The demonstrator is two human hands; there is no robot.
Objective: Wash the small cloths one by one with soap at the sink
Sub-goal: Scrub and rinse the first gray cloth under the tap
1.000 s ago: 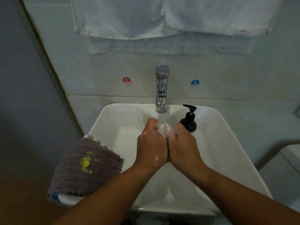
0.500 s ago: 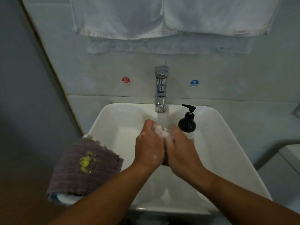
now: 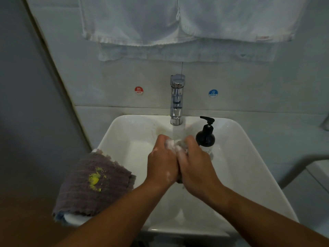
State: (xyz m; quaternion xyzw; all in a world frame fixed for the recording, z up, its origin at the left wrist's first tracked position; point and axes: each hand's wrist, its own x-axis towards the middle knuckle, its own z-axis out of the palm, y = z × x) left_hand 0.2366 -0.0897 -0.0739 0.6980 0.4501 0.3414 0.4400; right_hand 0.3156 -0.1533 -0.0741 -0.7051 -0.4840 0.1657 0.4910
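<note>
Over the white sink (image 3: pixel 236 157) my left hand (image 3: pixel 162 163) and my right hand (image 3: pixel 195 164) are pressed side by side, both gripping a small soapy cloth (image 3: pixel 175 146). Only its foamy top shows between my fingers; the rest is hidden. Water runs from the chrome tap (image 3: pixel 176 100) onto the cloth. A black soap pump bottle (image 3: pixel 205 134) stands in the basin just right of my right hand. A folded grey-purple cloth (image 3: pixel 92 184) with a yellow stain lies on the sink's left rim.
White towels (image 3: pixel 178 24) hang on the wall above the tap. A red hot sticker (image 3: pixel 138 90) and a blue cold sticker (image 3: pixel 213 93) flank the tap. A grey wall stands close on the left, and a white ledge (image 3: pixel 318 173) is at the right.
My hands have rubbed the cloth against itself and shifted slightly, staying under the tap. More of the pump bottle shows beside my right hand.
</note>
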